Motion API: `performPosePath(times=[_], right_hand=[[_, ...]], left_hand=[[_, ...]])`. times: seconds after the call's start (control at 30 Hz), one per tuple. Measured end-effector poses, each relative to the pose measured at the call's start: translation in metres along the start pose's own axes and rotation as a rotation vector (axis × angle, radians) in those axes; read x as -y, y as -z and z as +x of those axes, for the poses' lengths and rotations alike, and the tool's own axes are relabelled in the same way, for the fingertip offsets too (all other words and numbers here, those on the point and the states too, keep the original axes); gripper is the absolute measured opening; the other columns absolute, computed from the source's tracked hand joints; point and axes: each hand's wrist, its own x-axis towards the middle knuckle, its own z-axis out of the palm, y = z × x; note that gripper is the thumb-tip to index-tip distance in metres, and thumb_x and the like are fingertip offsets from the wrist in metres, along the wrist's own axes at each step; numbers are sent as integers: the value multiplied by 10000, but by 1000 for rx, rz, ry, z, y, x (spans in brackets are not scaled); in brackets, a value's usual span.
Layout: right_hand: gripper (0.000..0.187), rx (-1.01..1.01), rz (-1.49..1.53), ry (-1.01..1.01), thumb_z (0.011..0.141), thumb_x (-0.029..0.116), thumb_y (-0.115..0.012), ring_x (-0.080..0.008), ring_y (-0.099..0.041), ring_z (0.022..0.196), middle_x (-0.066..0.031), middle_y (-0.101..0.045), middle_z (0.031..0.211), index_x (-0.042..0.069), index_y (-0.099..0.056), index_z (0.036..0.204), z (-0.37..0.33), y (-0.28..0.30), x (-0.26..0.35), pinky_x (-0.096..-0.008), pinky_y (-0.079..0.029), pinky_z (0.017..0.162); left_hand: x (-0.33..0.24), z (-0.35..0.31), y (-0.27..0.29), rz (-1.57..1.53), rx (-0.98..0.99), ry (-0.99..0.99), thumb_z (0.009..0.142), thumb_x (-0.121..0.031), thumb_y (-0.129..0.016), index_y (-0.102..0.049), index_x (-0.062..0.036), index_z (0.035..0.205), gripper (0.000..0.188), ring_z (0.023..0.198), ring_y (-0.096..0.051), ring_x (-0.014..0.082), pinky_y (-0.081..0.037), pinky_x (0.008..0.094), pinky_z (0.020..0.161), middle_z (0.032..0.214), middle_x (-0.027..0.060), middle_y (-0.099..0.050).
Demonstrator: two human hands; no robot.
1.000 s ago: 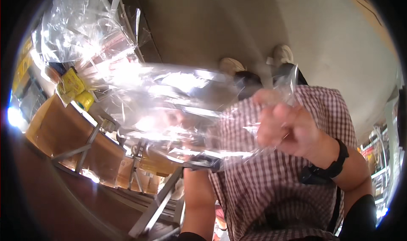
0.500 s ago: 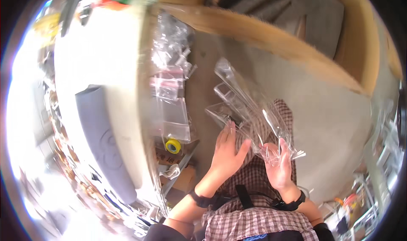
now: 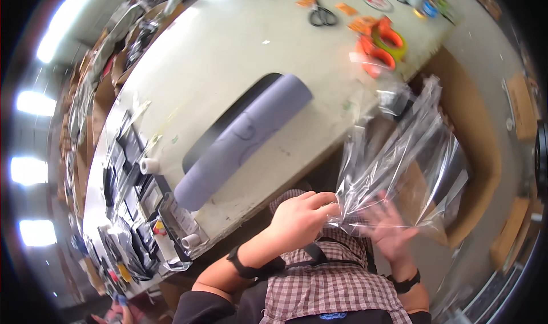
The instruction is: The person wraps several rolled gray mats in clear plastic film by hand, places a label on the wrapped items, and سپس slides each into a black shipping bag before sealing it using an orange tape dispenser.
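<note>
A large clear plastic bag (image 3: pixel 394 158) spreads out in front of me, crinkled and shiny. Its near edge is pinched in my left hand (image 3: pixel 303 217), whose fingers are closed. My right hand (image 3: pixel 391 226) lies against the near side of the plastic with its fingers spread; whether it is inside the bag or behind a layer I cannot tell. To the left of the bag, a rolled lilac mat (image 3: pixel 242 141) lies at a slant on the white table (image 3: pixel 188 98). Along the mat's far side runs a dark, curved shape (image 3: pixel 228 118).
Orange tape dispensers (image 3: pixel 379 53) and black-handled scissors (image 3: pixel 323 17) lie at the table's far right. Packaged dark items (image 3: pixel 140 210) and small white rolls (image 3: pixel 149 165) crowd its left end. A large open cardboard box (image 3: pixel 479 170) stands right, behind the bag.
My view has swung left, bringing the tabletop and mat into full sight. The plastic, earlier bunched low over my lap, is now raised and spread. My left hand has closed on its edge.
</note>
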Motion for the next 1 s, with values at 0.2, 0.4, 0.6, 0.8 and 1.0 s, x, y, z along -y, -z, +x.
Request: performPosePath(times=[0.2, 0.4, 0.6, 0.8, 1.0], right_hand=[[1182, -30, -195, 187, 659, 788, -552, -379, -412, 1281, -236, -286, 1465, 120, -61, 1502, 124, -95, 68, -509, -457, 970], [1247, 196, -226, 2, 705, 738, -579, -396, -446, 1247, -269, -145, 1502, 103, 174, 1470, 249, -174, 85, -498, -474, 930], [1178, 135, -485, -198, 795, 475, -713, -416, -448, 1233, -267, -101, 1503, 81, 172, 1464, 408, -218, 56, -490, -468, 918], [1032, 48, -1118, 282, 754, 396, -777, -425, -345, 1305, -262, -170, 1483, 143, -95, 1486, 544, -199, 11, -496, -334, 1058], [600, 1053, -2002, 621, 719, 416, -764, -310, -425, 1269, -146, -501, 1310, 87, -570, 1182, 563, -201, -25, -422, -345, 1060]], left_hand=[[49, -17, 90, 11, -328, 508, 764, -100, -636, -614, -120, 1038, 276, 824, -637, 306, -514, 400, 722, 922, 82, -669], [132, -71, 170, 101, -798, 727, 816, -158, -664, -602, -118, 1013, 210, 592, -547, 173, -452, 297, 580, 881, 51, -668], [219, -103, 190, -112, -987, 702, 800, -197, -729, -574, -79, 1112, 368, 647, -558, 177, -451, 306, 598, 940, 83, -637], [289, -130, 174, -267, -813, 809, 828, -281, -724, -561, -81, 1086, 366, 605, -456, 80, -442, 270, 588, 920, 13, -623], [335, -132, 169, -1045, -1110, 1165, 967, -373, -505, -513, -123, 909, 256, 659, -568, 125, -487, 296, 563, 842, 14, -604]])
